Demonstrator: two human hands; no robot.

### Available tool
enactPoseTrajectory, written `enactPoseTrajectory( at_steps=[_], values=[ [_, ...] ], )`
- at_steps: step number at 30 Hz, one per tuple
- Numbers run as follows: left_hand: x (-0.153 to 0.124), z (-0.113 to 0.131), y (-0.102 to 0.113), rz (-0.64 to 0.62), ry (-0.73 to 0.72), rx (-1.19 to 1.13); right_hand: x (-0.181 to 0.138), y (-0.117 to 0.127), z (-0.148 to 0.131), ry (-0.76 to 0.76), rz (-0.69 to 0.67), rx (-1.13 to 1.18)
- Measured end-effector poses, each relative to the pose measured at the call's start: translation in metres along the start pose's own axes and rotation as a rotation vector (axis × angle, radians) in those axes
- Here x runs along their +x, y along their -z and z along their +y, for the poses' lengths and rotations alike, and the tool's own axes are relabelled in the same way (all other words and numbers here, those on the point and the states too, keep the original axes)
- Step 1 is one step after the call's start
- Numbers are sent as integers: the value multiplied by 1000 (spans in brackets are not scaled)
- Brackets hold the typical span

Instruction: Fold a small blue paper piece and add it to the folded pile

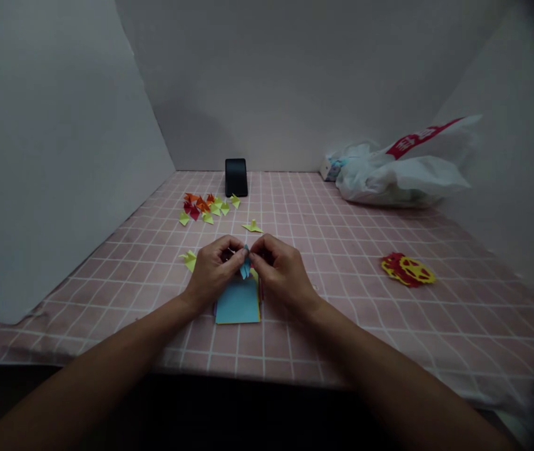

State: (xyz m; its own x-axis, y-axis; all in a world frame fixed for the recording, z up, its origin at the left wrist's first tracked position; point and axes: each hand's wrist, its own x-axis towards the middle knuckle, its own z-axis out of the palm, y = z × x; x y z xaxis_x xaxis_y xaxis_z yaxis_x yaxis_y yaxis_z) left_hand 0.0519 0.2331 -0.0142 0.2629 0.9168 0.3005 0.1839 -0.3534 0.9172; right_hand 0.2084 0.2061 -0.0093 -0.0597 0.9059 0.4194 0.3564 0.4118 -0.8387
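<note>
A small folded piece of blue origami paper [245, 266] is held up between my two hands. My left hand [216, 266] pinches it from the left with thumb and fingers. From the other side, my right hand [280, 266] has its thumb and fingertips pressed together at the paper's edge. Just below lies a stack of square paper sheets [237, 304] with a light blue one on top, partly covered by my hands. A yellow folded paper piece [189, 260] rests beside my left hand. Beyond my fingers sits a yellow paper crane [252, 226].
Several red, orange and yellow folded paper pieces [205, 207] lie at the back left. A dark phone [236, 177] stands behind them. Red and yellow cut-outs [407, 270] lie to the right. A white plastic bag [389, 178] sits at the back right against a small box [328, 168].
</note>
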Motion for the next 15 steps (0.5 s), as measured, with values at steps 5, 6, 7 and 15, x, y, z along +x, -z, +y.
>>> enactPoseTrajectory(
  at_steps=[5, 6, 7, 15],
  values=[
    [-1, -1, 0, 22, -28, -6, 0, 0, 2, -36, -34, 81],
    [-1, -1, 0, 28, -35, -3, 0, 0, 3, -60, -39, 117],
    [0, -1, -1, 36, -45, 3, 1, -1, 4, -86, -42, 152],
    [1, 1, 1, 35, -77, -1, 4, 0, 5, -247, -119, 359]
  ],
)
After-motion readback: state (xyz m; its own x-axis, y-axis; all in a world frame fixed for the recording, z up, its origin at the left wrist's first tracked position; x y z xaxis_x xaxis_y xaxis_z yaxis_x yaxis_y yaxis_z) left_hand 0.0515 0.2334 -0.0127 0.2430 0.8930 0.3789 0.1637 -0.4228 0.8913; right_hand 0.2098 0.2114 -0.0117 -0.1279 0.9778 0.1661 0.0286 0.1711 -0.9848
